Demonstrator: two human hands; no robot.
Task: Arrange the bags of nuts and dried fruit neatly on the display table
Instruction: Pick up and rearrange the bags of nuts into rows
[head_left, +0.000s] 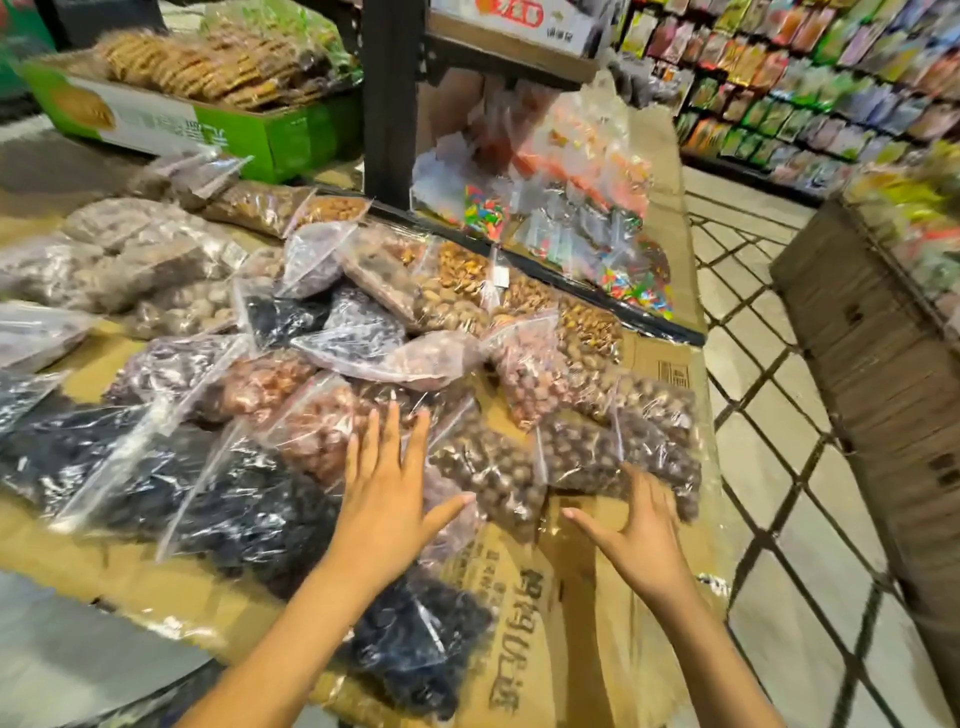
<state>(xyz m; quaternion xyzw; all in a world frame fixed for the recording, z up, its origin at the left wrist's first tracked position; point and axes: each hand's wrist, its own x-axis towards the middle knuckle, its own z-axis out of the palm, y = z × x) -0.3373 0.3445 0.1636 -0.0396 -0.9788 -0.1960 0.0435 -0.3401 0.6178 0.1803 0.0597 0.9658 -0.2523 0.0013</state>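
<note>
Now clear plastic bags of round brown nuts (493, 478) are being pressed on the cardboard-covered desk (576, 597) by the left hand (387, 499), fingers spread wide; the right hand (641, 535) is being cupped open against their near edge.

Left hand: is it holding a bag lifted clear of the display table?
No. The left hand lies flat with fingers spread on the bags of round brown nuts, which rest on the cardboard-covered table.

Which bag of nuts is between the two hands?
The round brown nut bag at the near edge. It lies between left hand and right hand; other bags sit farther back.
</note>
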